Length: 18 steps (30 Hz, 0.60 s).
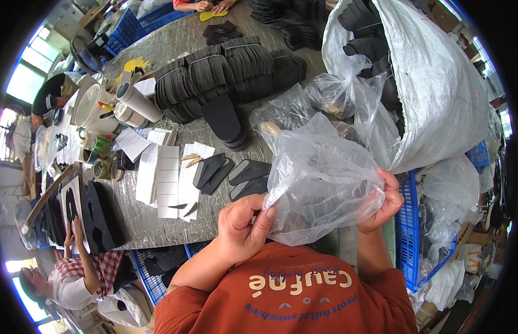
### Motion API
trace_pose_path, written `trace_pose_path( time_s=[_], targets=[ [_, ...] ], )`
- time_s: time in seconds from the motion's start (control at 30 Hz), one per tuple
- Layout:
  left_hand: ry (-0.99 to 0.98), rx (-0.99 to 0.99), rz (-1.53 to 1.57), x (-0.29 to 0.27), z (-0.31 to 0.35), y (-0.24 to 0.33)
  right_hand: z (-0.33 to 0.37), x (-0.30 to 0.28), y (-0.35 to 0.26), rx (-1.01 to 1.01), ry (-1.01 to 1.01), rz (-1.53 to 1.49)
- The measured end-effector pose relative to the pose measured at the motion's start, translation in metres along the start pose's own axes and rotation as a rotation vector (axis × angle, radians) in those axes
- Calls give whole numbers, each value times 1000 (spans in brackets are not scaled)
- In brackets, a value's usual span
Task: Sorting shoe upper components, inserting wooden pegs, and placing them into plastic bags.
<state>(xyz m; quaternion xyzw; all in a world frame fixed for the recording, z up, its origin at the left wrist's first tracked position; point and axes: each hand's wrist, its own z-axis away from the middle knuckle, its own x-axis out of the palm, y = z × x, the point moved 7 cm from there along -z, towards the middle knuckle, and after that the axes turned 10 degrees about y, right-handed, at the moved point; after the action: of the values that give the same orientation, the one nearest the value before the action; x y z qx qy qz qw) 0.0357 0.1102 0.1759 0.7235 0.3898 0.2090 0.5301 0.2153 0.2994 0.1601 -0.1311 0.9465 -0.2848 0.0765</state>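
A clear plastic bag [320,172] is stretched between my two hands, near my chest at the table's front edge. My left hand [245,225] pinches its left edge between thumb and fingers. On the opposite edge, my right hand [381,203] has its fingers closed on the film. Dark insole-shaped pieces [250,175] lie on the table just beyond my left hand. Farther off is a short stack of black insoles [224,119]. Behind the bag, other clear bags [337,92] hold things I cannot make out.
Long rows of stacked black insoles [214,75] line the far table. A white woven sack [437,83] of dark pieces stands right, above a blue crate [406,234]. Papers [167,172], tape rolls [101,167] and a tumbler [139,101] sit left. Co-workers' hands [75,236] work left and far.
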Motion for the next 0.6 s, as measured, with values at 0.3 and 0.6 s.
trace_pose_path(
  time_s=[0.3, 0.6],
  targets=[
    [28, -40, -12, -4, 1, -4, 1, 0, -3, -10, 3, 0],
    [-100, -132, 547, 4, 15, -18, -6, -7, 3, 45, 128, 41]
  ],
)
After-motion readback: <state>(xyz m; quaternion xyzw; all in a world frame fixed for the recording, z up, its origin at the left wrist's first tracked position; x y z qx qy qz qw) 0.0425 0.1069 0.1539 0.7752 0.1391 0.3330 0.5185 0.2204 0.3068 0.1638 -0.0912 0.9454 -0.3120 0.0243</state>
